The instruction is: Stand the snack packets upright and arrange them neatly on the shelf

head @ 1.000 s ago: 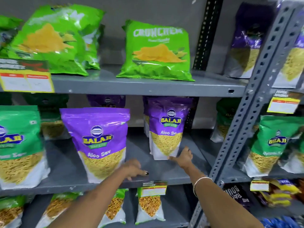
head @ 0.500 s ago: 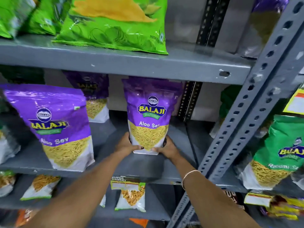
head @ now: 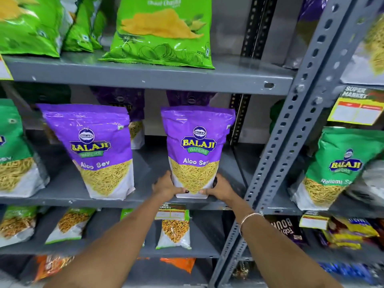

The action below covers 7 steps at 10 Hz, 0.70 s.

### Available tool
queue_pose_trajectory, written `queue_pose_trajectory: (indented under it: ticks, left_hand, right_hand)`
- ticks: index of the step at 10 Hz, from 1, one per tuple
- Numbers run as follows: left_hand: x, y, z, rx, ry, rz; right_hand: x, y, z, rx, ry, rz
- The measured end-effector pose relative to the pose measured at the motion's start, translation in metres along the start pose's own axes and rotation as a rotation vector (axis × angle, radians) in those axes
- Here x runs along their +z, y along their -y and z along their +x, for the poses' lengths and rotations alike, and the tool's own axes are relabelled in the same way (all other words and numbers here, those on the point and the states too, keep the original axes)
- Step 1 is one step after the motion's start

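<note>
A purple Aloo Sev packet (head: 196,146) stands upright at the front edge of the grey middle shelf (head: 62,196). My left hand (head: 167,187) grips its lower left corner and my right hand (head: 220,189) grips its lower right corner. A second purple Aloo Sev packet (head: 97,150) stands to the left, leaning slightly. Two more purple packets (head: 124,104) stand behind them in shadow, mostly hidden.
Green sev packets stand at the far left (head: 14,150) and in the right bay (head: 332,165). Green chip bags (head: 164,32) sit on the shelf above. A slotted grey upright (head: 291,129) runs just right of my right hand. Smaller packets (head: 174,227) fill the lower shelf.
Both hands closed on the bottom corners of the right purple packet and drew it forward from the back of the shelf to the front edge.
</note>
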<state>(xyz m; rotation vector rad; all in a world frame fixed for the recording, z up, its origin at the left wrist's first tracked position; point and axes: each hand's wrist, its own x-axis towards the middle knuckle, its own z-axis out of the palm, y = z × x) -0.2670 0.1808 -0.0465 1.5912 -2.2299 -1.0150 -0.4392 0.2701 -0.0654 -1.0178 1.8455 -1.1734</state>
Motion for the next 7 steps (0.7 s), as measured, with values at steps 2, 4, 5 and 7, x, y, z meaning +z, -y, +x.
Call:
queue_pose_trajectory:
  ticks: [2,4,5,7]
  left_hand:
    - [0.002,0.000,-0.007,-0.003,0.010,0.010]
    - [0.008,0.003,-0.006,0.003,-0.016,-0.025]
    - [0.006,0.003,-0.007,0.004,0.001,-0.044]
    - [0.002,0.006,-0.018,0.067,-0.142,-0.029]
  right_hand:
    - [0.002,0.003,-0.014,0.030,-0.017,0.000]
    - [0.001,-0.002,-0.011,0.055,0.001,0.024]
    - [-0.001,-0.001,-0.012,0.085,0.027,0.028]
    - [0.000,0.019,-0.025,-0.032,-0.211,-0.086]
